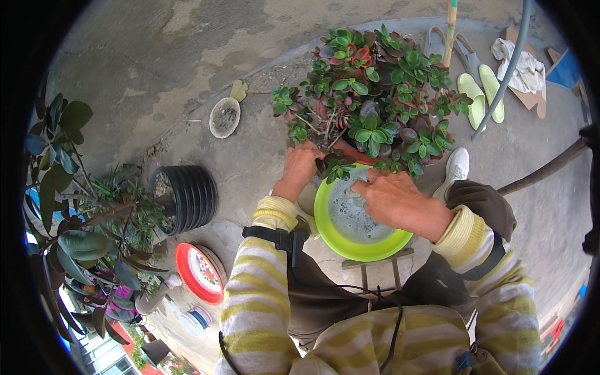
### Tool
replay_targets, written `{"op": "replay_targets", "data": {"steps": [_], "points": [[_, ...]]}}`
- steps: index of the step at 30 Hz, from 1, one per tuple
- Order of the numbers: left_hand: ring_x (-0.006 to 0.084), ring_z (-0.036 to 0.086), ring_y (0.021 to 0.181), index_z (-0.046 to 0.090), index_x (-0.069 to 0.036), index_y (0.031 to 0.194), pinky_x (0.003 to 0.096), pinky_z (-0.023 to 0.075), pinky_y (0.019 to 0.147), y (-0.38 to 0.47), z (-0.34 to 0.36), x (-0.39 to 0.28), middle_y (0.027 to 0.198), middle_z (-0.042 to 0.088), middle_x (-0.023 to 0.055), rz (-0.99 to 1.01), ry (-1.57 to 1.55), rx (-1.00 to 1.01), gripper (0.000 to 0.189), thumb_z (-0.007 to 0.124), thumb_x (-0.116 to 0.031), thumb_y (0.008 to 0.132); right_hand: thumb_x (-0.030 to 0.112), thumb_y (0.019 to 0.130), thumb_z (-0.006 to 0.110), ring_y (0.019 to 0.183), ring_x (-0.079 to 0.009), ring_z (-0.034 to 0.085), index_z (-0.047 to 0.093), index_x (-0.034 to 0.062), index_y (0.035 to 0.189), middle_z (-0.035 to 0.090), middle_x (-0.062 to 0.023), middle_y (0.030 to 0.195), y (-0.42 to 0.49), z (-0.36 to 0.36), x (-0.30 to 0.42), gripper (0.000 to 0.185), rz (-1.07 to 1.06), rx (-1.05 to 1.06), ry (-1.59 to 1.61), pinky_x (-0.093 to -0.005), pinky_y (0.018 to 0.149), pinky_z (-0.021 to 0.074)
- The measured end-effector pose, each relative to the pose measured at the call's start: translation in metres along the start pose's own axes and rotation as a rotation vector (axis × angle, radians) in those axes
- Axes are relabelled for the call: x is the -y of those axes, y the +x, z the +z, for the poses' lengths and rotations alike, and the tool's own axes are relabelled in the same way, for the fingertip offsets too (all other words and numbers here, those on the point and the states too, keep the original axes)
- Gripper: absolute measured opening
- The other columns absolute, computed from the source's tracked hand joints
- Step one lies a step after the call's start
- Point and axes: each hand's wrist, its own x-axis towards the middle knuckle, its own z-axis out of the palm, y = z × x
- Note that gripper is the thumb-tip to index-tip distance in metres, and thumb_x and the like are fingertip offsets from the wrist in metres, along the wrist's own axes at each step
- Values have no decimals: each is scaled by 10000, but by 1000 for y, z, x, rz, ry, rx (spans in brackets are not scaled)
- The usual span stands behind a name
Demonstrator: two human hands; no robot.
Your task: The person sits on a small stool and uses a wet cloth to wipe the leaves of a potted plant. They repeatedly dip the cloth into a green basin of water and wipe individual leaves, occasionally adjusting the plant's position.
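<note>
In front of me a bushy jade-like succulent (370, 126) grows in a reddish-brown pot (351, 152). My left hand (302, 161) is at the lower left edge of the plant, its fingertips among the stems and leaves; whether they grip one is hidden. A lime-green plastic basin (363, 251) of cloudy, bubbly water stands between my legs, partly under the low leaves. Over the right side of the basin is my right hand (393, 192), with bent fingers reaching towards the water. Something pale, perhaps a wet cloth (355, 192), shows by its fingertips, and its grip is unclear.
A black ribbed pot (192, 199) and a large-leaved plant (84, 243) stand to the left, near a red-rimmed basin (180, 262) and a small dish (213, 117). A low wooden stool (379, 262) is below the green basin. Light green slippers (473, 98) and a grey hose (506, 75) are upper right.
</note>
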Motion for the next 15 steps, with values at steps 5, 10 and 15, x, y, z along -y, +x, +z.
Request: {"op": "replay_targets", "data": {"steps": [5, 10, 15], "points": [[322, 626, 795, 678, -107, 830, 430, 470, 729, 21, 0, -5, 828, 666, 109, -234, -64, -51, 115, 610, -76, 743, 77, 725, 535, 861, -336, 599, 569, 31, 1046, 561, -178, 971, 1, 1, 0, 326, 26, 26, 3, -452, 678, 475], [348, 636, 776, 649, -99, 914, 439, 482, 728, 41, 3, -32, 792, 660, 160, -382, -42, -154, 174, 639, -189, 765, 87, 708, 563, 839, -339, 602, 572, 25, 1016, 563, -183, 940, 0, 1, -3, 314, 5, 10, 6, -452, 644, 484], [347, 623, 831, 632, -108, 931, 450, 477, 718, 58, 5, -43, 822, 656, 153, -536, 44, -93, 258, 669, -287, 748, 79, 690, 562, 816, -334, 603, 577, 21, 998, 565, -184, 913, -3, 3, -7, 313, 6, -20, 3, -447, 630, 484]]}}
